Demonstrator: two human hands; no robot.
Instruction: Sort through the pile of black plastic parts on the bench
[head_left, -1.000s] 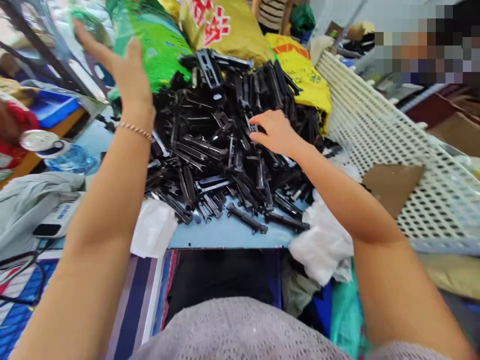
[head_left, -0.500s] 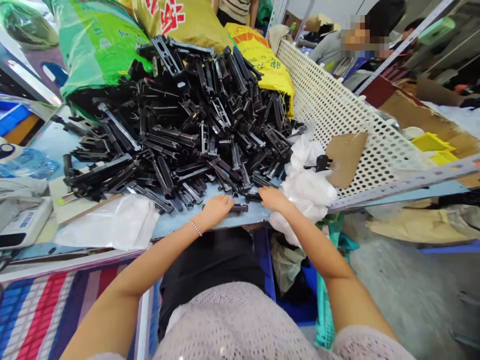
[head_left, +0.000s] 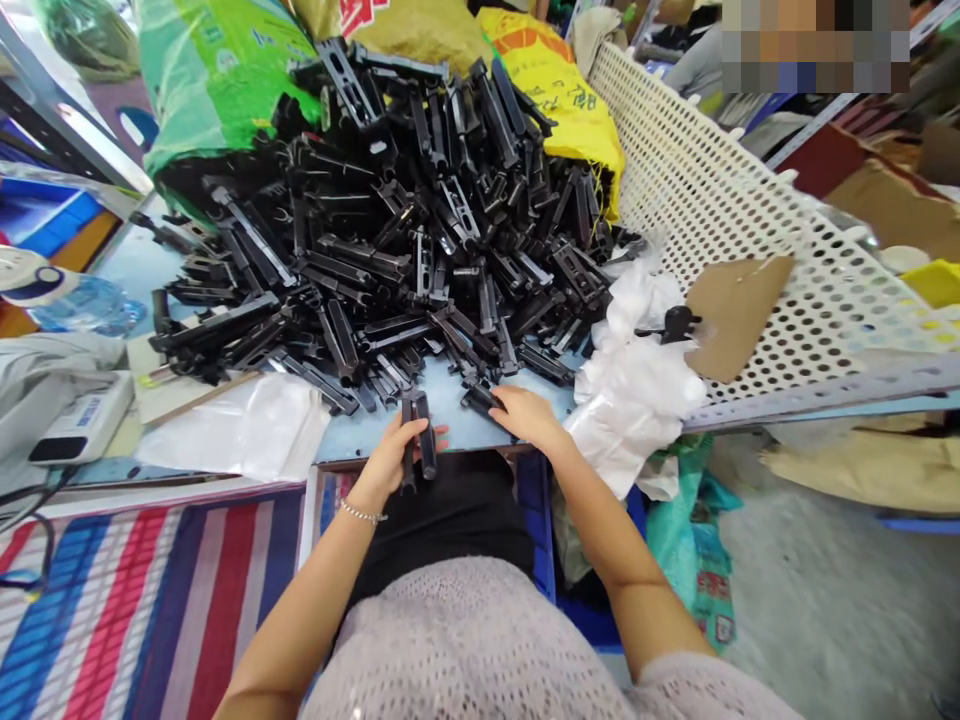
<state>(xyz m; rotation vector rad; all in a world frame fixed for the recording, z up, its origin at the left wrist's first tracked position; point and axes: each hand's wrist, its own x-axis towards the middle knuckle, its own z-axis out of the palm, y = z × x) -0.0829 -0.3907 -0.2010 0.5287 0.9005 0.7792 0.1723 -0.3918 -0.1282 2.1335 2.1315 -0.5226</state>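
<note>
A big heap of black plastic parts (head_left: pixel 405 220) covers a light blue table (head_left: pixel 457 425). At the table's near edge my left hand (head_left: pixel 394 462) grips two long black plastic parts (head_left: pixel 418 440), held side by side and pointing away from me. Just to the right, my right hand (head_left: pixel 529 415) rests on the table with its fingers on another black part (head_left: pixel 480 398) at the foot of the heap.
Green (head_left: pixel 217 70) and yellow sacks (head_left: pixel 559 90) stand behind the heap. A white perforated panel (head_left: pixel 720 200) with a cardboard piece (head_left: pixel 731 305) lies to the right. Crumpled white plastic bags (head_left: pixel 637 375) lie beside my right hand. A scale (head_left: pixel 75 425) and a water bottle (head_left: pixel 82 305) are at the left.
My left hand has lifted two black parts off the table edge and turned them upright in its grip. My right hand has shifted slightly left onto another part.
</note>
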